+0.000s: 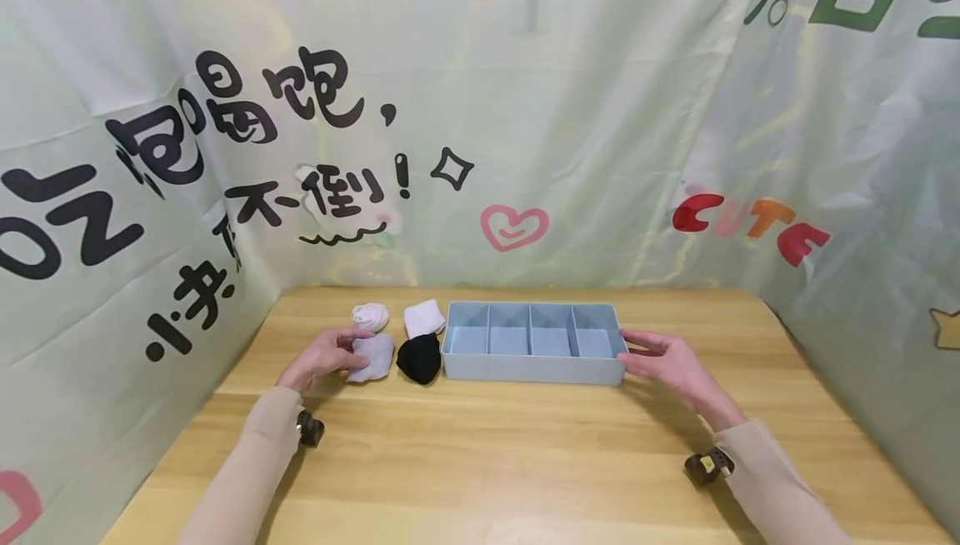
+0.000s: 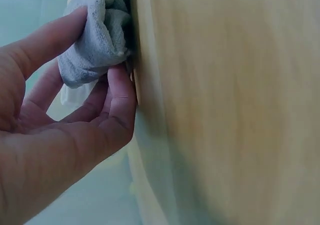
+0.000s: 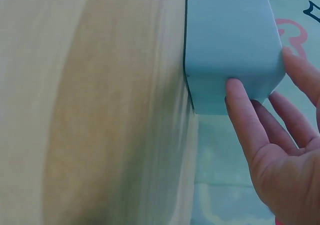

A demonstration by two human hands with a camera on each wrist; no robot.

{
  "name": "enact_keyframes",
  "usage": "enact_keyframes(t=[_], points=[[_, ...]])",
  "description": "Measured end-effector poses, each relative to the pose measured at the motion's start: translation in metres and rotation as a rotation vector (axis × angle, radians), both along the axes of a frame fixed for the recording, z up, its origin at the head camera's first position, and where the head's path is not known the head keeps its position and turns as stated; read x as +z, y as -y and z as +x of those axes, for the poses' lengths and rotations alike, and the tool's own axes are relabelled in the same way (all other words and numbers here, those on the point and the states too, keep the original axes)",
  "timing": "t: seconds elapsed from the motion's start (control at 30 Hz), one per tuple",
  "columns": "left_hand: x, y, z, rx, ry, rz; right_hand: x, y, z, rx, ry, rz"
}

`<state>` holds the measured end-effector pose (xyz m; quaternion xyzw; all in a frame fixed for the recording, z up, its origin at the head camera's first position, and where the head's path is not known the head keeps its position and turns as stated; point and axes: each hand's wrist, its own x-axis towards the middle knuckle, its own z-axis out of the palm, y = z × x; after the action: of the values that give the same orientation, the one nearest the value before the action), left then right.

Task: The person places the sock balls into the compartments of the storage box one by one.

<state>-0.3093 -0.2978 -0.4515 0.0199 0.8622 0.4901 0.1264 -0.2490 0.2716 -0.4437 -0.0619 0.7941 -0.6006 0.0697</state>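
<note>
Gray cloth bundle (image 1: 376,353) is on the left side of the wooden table (image 1: 487,453), in the left hand (image 1: 327,352). A white roll (image 1: 371,317) sits just behind it, and a black bundle (image 1: 420,359) sits near it on the right. Behind the black one is a white folded cloth (image 1: 424,317).

The left hand has a narrow pinch: the thumb (image 2: 60,35) is on one side of the gray cloth and the fingers (image 2: 121,85) are on the other. I cannot tell if the cloth is up off the table or just touching it.

The right hand (image 1: 670,362) has its fingers spread, and the tips touch the right end of the long blue box (image 1: 532,370). It does not grab the box; it looks like it helps the box sit nicely.

To do this well, I think the left hand should squeeze softly, because the cloth looks loose and might unroll. Going straight up seems best, so the white roll and the black bundle don't get bumped. The right fingers should push only a little, or the box could slide into the black bundle.
</note>
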Motion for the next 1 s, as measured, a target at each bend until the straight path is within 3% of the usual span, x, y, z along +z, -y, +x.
enact_keyframes(t=[0.37,0.6,0.8,1.0], points=[[0.011,-0.006,-0.002,0.0,0.015,0.047,0.003,0.003,0.002,-0.009,0.01,-0.044],[0.011,0.001,0.003,-0.019,0.039,0.128,0.001,0.007,0.004,-0.017,0.022,0.02],[0.017,0.004,0.002,-0.042,-0.026,0.122,0.0,0.006,0.003,-0.006,0.019,0.013],[0.018,-0.002,-0.006,-0.032,-0.102,0.164,-0.002,0.001,-0.001,0.0,0.018,-0.018]])
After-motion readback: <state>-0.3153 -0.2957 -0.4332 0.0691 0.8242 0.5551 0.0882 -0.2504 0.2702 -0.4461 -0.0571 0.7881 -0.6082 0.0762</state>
